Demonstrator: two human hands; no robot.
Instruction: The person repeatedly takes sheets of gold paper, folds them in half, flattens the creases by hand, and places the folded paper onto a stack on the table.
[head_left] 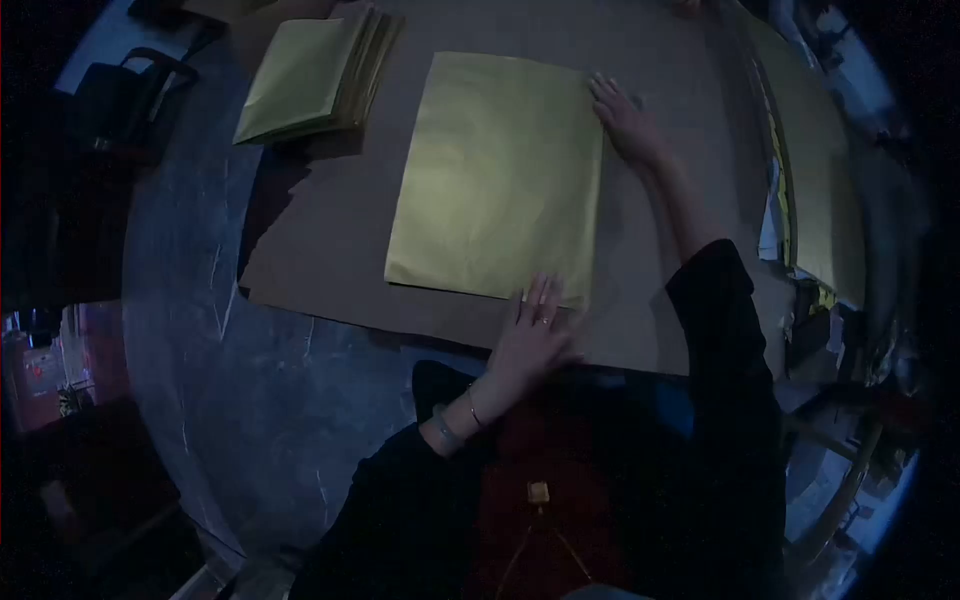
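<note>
A large gold sheet, perhaps a stack or a folded one [490,180], lies flat on brown cardboard [330,230] in front of me. My left hand [530,340], with a ring and bracelets on that side, rests its outstretched fingertips on the near edge of the gold sheet, toward the right corner. At the far right corner, my right hand [625,120] lies with its fingers extended against the sheet's side edge. Neither hand is closed round anything. Whether the gold piece has one layer or several cannot be told.
A pile of folded gold sheets [310,75] sits at the back left of the cardboard. Along the right side stands another large gold stack [810,160] with ragged edges. A grey table surface [290,400] shows at the left. A dark bag-like object [120,100] is at the far left.
</note>
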